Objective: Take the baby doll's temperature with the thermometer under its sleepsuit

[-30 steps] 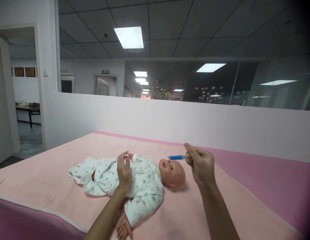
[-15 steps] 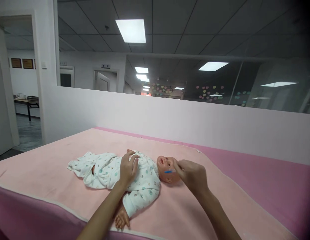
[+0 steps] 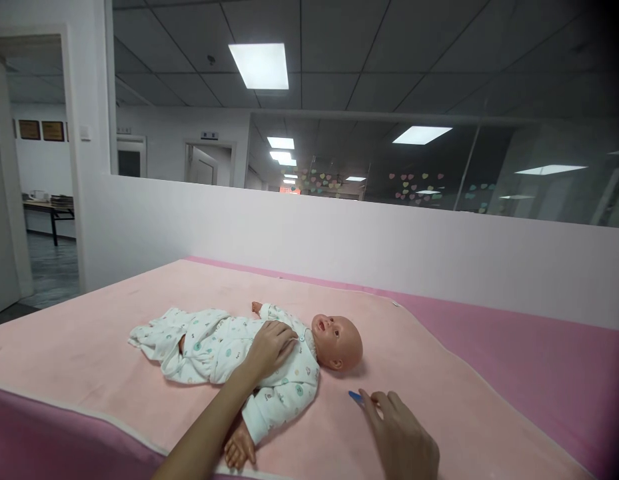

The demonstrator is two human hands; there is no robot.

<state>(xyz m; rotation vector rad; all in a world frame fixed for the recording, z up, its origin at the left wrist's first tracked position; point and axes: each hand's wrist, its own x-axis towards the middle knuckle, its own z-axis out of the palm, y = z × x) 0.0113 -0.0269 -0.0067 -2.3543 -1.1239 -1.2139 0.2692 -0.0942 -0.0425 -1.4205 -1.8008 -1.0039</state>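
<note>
Lying on its back across a pale pink mat (image 3: 89,347), a doll (image 3: 299,377) in a white printed suit is placed with its head to the right and its legs to the left. The left hand (image 3: 272,347) is laid over the doll's chest, fingers loosely bent. By the right hand (image 3: 402,427), a slim blue object (image 3: 356,397) is pinched at the fingertips, low over the mat and apart from the doll's head; whether the mat is touched cannot be told. Of the doll's 2 hands, the nearer is set just beside the mat's white-trimmed near edge. Between the right hand and the mat's curving right edge, a stretch of mat is seen, bordered by a darker pink cover (image 3: 534,360). The far side is bounded by a white partition (image 3: 349,247), well apart from both hands and topped by glass (image 3: 489,153).
</note>
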